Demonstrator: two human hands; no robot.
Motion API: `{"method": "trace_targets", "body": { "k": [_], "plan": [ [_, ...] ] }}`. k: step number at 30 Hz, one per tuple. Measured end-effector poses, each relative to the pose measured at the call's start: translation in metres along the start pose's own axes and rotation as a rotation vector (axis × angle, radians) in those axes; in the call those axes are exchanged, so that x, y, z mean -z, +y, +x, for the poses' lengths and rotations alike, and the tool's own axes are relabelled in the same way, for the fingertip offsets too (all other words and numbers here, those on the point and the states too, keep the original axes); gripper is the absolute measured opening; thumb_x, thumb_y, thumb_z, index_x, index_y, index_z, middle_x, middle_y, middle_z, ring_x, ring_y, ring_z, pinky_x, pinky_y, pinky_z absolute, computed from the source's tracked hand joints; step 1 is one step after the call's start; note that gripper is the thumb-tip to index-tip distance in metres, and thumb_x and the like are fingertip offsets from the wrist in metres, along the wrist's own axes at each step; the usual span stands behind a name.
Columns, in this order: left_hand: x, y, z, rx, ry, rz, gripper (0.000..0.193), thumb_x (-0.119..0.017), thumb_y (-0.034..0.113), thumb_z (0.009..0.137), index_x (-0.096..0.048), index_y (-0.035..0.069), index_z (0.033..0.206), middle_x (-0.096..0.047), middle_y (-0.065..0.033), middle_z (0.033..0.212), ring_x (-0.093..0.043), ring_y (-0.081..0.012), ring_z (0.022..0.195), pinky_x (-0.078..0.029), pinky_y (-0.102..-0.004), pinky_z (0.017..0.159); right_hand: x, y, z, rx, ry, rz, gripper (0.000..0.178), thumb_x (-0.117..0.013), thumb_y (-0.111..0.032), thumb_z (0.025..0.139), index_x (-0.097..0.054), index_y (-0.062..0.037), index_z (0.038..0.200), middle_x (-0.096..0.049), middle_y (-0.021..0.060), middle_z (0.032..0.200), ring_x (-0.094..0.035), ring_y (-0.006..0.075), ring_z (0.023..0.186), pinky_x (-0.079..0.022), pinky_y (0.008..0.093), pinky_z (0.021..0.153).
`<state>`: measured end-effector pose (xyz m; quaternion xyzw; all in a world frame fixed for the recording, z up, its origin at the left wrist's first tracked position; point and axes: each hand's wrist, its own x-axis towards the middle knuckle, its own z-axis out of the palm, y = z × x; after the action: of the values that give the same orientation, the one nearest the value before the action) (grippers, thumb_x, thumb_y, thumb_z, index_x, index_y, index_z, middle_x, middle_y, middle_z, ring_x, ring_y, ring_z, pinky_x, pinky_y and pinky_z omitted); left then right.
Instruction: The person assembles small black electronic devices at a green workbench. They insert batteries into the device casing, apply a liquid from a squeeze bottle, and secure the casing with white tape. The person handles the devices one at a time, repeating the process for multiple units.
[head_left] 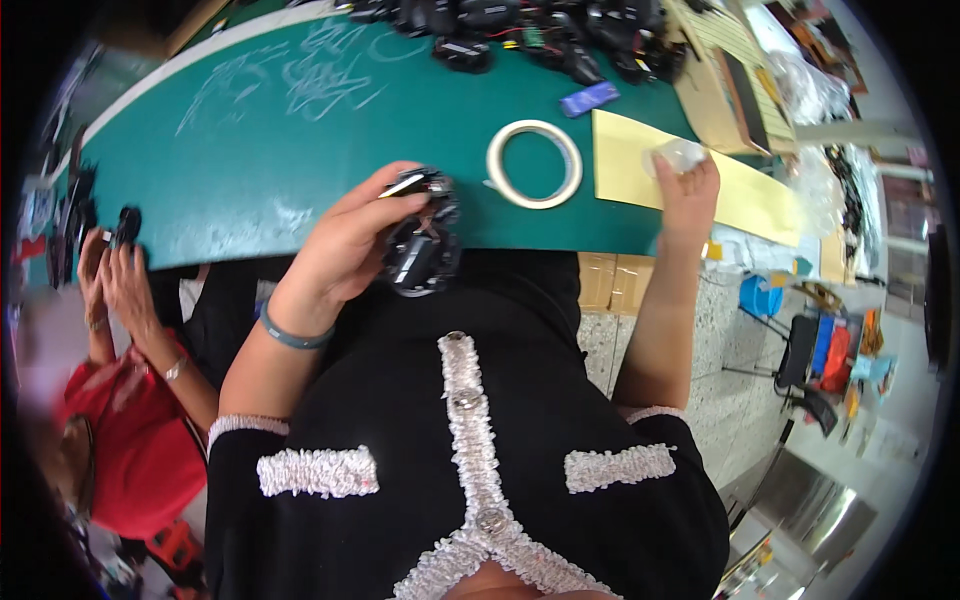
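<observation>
My left hand is closed around a glossy black plastic housing with small parts showing inside it. It is held at the table's near edge, in front of my body. A thin pale strip shows near my left thumb at its top; I cannot make out what it is. Further right, my right hand pinches a small translucent whitish plastic piece over a yellow sheet. Between my hands, a roll of cream tape lies flat on the green tabletop.
Black electronic units with wires are heaped at the far edge, near a small blue-purple box. A wooden tray stands at the far right. On my left, a person in red handles a small black part.
</observation>
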<state>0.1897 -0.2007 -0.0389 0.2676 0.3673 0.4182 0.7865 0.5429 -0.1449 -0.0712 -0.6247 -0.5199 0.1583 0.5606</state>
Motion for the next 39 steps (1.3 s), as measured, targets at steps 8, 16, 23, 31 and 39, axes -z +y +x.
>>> {"method": "trace_targets", "body": {
  "k": [8, 16, 23, 31, 39],
  "plan": [
    [-0.009, -0.008, -0.028, -0.033, -0.097, 0.261, 0.020, -0.056, 0.012, 0.095, -0.055, 0.002, 0.113, -0.059, -0.0008, 0.096, -0.055, -0.0063, 0.088, -0.045, -0.0213, 0.078, -0.022, -0.091, -0.028, 0.401, -0.472, -0.112, 0.043, -0.081, -0.008, 0.067, -0.065, -0.0046, 0.106, -0.068, 0.0079, 0.100, -0.062, 0.0217, 0.094, -0.046, 0.0345, 0.089],
    [-0.016, -0.005, -0.031, -0.135, -0.106, 0.538, 0.019, -0.054, 0.013, 0.096, -0.056, 0.001, 0.111, -0.057, 0.0013, 0.091, -0.051, -0.0044, 0.086, -0.043, -0.0203, 0.076, -0.035, -0.137, -0.036, 0.905, -0.540, -0.363, 0.047, -0.082, -0.008, 0.056, -0.068, -0.0159, 0.101, -0.068, 0.0005, 0.098, -0.060, 0.0226, 0.095, -0.038, 0.0448, 0.099],
    [-0.014, -0.002, -0.037, -0.162, -0.110, 0.592, 0.018, -0.054, 0.012, 0.096, -0.055, 0.001, 0.109, -0.056, 0.0015, 0.089, -0.050, -0.0045, 0.084, -0.042, -0.0207, 0.076, -0.043, -0.144, -0.042, 0.969, -0.500, -0.407, 0.045, -0.079, -0.006, 0.055, -0.071, -0.0208, 0.097, -0.064, -0.0035, 0.093, -0.058, 0.0188, 0.091, -0.036, 0.0465, 0.101],
    [-0.016, -0.001, -0.036, -0.171, -0.101, 0.638, 0.017, -0.054, 0.012, 0.096, -0.055, 0.001, 0.109, -0.057, 0.0010, 0.090, -0.050, -0.0044, 0.085, -0.043, -0.0207, 0.076, -0.043, -0.146, -0.041, 0.992, -0.503, -0.448, 0.043, -0.078, -0.007, 0.057, -0.071, -0.0216, 0.097, -0.063, -0.0047, 0.094, -0.057, 0.0179, 0.090, -0.036, 0.0477, 0.101],
    [-0.017, -0.002, -0.036, -0.177, -0.088, 0.652, 0.016, -0.054, 0.011, 0.095, -0.054, 0.001, 0.108, -0.058, 0.0005, 0.090, -0.050, -0.0050, 0.085, -0.043, -0.0213, 0.077, -0.040, -0.145, -0.042, 1.101, -0.459, -0.505, 0.040, -0.077, -0.006, 0.060, -0.070, -0.0213, 0.097, -0.058, -0.0050, 0.100, -0.055, 0.0182, 0.093, -0.036, 0.0483, 0.101]
  ]
}}
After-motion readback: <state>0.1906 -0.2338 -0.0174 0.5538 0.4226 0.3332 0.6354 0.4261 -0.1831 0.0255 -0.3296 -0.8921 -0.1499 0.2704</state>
